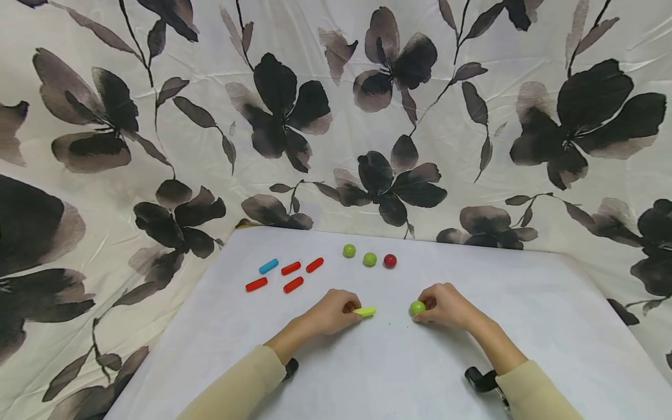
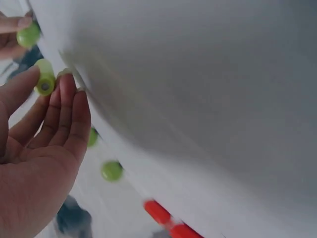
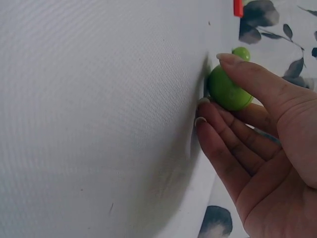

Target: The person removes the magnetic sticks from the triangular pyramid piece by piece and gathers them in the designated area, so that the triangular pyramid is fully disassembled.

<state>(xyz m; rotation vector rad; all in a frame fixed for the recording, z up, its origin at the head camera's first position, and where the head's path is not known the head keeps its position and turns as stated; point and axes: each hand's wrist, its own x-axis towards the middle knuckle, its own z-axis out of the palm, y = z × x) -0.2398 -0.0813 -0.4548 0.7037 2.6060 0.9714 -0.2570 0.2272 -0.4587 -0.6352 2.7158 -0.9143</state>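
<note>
Between thumb and fingers, my left hand (image 1: 332, 312) pinches a small yellow-green cylinder (image 1: 366, 311) just above the white table. In the left wrist view the same cylinder (image 2: 45, 82) shows its round end with a small grey centre. To the right, my right hand (image 1: 447, 304) holds a green ball (image 1: 417, 308) by thumb and fingertips, close to the tabletop. The right wrist view shows that ball (image 3: 229, 89) large, partly covered by the thumb. A short gap separates the cylinder from the ball.
Several red cylinders (image 1: 256, 284) and one blue cylinder (image 1: 269, 266) lie at the table's back left. Two more green balls (image 1: 370, 259) and a red ball (image 1: 390, 261) sit near the back edge. Behind the white table (image 1: 525, 303) hangs a flower-patterned cloth (image 1: 315, 192).
</note>
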